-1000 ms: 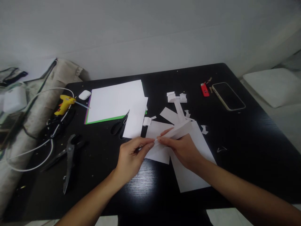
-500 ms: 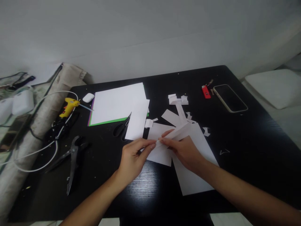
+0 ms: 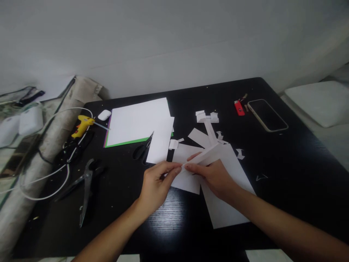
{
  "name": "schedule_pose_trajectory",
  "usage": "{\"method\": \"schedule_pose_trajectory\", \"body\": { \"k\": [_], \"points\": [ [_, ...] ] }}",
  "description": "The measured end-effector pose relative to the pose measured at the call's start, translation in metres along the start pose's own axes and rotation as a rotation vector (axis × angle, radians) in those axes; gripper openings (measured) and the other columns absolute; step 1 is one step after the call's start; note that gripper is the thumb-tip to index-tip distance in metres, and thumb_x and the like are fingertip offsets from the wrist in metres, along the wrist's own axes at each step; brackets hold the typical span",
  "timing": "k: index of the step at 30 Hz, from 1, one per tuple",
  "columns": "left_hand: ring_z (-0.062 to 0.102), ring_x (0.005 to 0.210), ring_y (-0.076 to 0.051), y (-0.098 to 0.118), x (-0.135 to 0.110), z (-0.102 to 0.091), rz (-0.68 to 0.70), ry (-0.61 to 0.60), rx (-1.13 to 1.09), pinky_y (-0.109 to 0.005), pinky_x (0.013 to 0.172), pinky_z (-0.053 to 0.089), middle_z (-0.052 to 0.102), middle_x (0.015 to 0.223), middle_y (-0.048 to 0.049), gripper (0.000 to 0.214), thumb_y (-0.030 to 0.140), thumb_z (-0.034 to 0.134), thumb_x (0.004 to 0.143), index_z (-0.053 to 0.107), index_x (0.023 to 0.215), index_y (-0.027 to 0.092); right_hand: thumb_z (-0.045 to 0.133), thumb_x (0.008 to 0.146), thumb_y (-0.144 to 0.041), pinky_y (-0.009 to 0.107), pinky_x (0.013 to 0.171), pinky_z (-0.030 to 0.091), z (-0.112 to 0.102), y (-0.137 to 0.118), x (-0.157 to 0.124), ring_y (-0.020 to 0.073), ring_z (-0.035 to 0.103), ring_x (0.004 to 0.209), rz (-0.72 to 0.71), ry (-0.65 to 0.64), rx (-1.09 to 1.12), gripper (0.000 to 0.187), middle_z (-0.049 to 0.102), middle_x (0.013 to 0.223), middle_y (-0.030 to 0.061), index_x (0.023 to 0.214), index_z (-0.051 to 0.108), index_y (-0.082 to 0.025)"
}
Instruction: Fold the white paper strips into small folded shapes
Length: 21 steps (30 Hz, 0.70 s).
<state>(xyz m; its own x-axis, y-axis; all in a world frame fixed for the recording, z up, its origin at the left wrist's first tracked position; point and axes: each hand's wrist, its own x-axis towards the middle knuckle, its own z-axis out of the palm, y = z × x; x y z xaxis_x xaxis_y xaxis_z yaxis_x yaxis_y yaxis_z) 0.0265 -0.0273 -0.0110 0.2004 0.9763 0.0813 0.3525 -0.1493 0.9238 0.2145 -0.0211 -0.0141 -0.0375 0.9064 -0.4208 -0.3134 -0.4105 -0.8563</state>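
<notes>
My left hand [image 3: 156,185] and my right hand [image 3: 214,176] meet over the middle of the black table [image 3: 286,171]. Both pinch the near end of a folded white paper strip [image 3: 207,154] that slants up to the right. Under them lie white paper sheets [image 3: 226,207], and cut white paper scraps [image 3: 207,120] are scattered just behind. Black scissors [image 3: 141,149] lie partly under another white sheet [image 3: 160,140] to the left of my hands.
A stack of white, green and purple paper [image 3: 136,122] lies at the back. A yellow glue gun [image 3: 81,125], white cable [image 3: 46,174], earbud case [image 3: 104,115] and pliers [image 3: 84,185] sit at left. A red lighter [image 3: 239,107] and phone [image 3: 267,114] lie at back right.
My hands stay pinched on the strip and have barely moved. The view has drifted slightly, so everything sits a little lower and to the right in the picture.
</notes>
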Motion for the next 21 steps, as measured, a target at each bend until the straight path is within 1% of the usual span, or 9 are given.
{"method": "schedule_pose_trajectory", "body": {
  "k": [3,5,6,9,11,15,18,21],
  "points": [
    [0.065,0.069,-0.012,-0.0026,0.0011,0.0006,-0.067,-0.009,-0.055,-0.022,0.066,0.052,0.076,0.080,-0.0016,0.016,0.028,0.071,0.090,0.078,0.102,0.020,0.093,0.061,-0.026,0.029,0.067,0.049,0.0002,-0.0019,-0.0004,0.0156,0.062,0.071,-0.014,0.008,-0.017,0.026,0.068,0.070,-0.0027,0.079,0.075,-0.022],
    [0.065,0.067,-0.012,-0.0039,0.0022,-0.0001,-0.128,-0.052,-0.096,-0.022,0.064,0.052,0.076,0.079,-0.0016,0.022,0.031,0.072,0.089,0.077,0.108,0.020,0.093,0.060,-0.026,0.029,0.067,0.049,-0.0005,-0.0024,-0.0004,0.0158,0.062,0.071,-0.013,0.019,-0.042,0.025,0.068,0.070,-0.0025,0.078,0.075,-0.022],
    [0.065,0.067,-0.012,-0.0042,0.0027,-0.0008,-0.151,-0.084,-0.109,-0.022,0.064,0.052,0.076,0.080,-0.0018,0.022,0.032,0.072,0.089,0.078,0.108,0.020,0.093,0.060,-0.026,0.029,0.067,0.049,-0.0010,-0.0023,-0.0003,0.0161,0.063,0.071,-0.010,0.023,-0.056,0.025,0.069,0.071,-0.0023,0.077,0.075,-0.022],
    [0.067,0.070,-0.013,-0.0034,0.0041,-0.0033,-0.189,-0.165,-0.135,-0.021,0.064,0.051,0.077,0.081,-0.0025,0.016,0.033,0.070,0.091,0.079,0.095,0.020,0.093,0.059,-0.027,0.029,0.067,0.049,-0.0025,-0.0007,0.0005,0.0169,0.063,0.072,0.011,0.027,-0.091,0.027,0.069,0.071,-0.0017,0.079,0.076,-0.021],
    [0.065,0.068,-0.012,-0.0027,0.0046,-0.0043,-0.206,-0.186,-0.153,-0.021,0.062,0.049,0.075,0.077,-0.0019,0.016,0.033,0.070,0.091,0.078,0.089,0.019,0.093,0.060,-0.028,0.029,0.067,0.050,-0.0034,0.0010,0.0018,0.0170,0.063,0.073,0.021,0.021,-0.083,0.026,0.070,0.071,-0.0012,0.079,0.076,-0.021],
    [0.058,0.063,-0.011,-0.0028,0.0044,-0.0049,-0.234,-0.197,-0.166,-0.021,0.058,0.044,0.069,0.071,-0.0004,0.018,0.033,0.068,0.091,0.075,0.086,0.017,0.089,0.068,-0.034,0.029,0.070,0.050,-0.0057,0.0019,0.0058,0.0170,0.065,0.077,0.004,0.005,-0.027,0.021,0.073,0.077,0.0010,0.080,0.078,-0.020],
    [0.054,0.061,-0.010,-0.0029,0.0044,-0.0052,-0.252,-0.204,-0.173,-0.021,0.056,0.040,0.064,0.068,0.0007,0.020,0.034,0.066,0.092,0.073,0.085,0.016,0.089,0.069,-0.035,0.029,0.071,0.050,-0.0071,-0.0007,0.0074,0.0173,0.065,0.077,-0.021,0.019,-0.031,0.021,0.073,0.078,0.0016,0.081,0.079,-0.020],
    [0.048,0.058,-0.009,-0.0022,0.0053,-0.0054,-0.244,-0.232,-0.163,-0.020,0.054,0.036,0.057,0.064,0.0030,0.020,0.033,0.065,0.093,0.069,0.083,0.016,0.088,0.070,-0.034,0.029,0.071,0.050,-0.0072,-0.0027,0.0063,0.0174,0.065,0.077,-0.048,0.027,-0.083,0.020,0.074,0.078,0.0017,0.080,0.079,-0.020]
  ]
}}
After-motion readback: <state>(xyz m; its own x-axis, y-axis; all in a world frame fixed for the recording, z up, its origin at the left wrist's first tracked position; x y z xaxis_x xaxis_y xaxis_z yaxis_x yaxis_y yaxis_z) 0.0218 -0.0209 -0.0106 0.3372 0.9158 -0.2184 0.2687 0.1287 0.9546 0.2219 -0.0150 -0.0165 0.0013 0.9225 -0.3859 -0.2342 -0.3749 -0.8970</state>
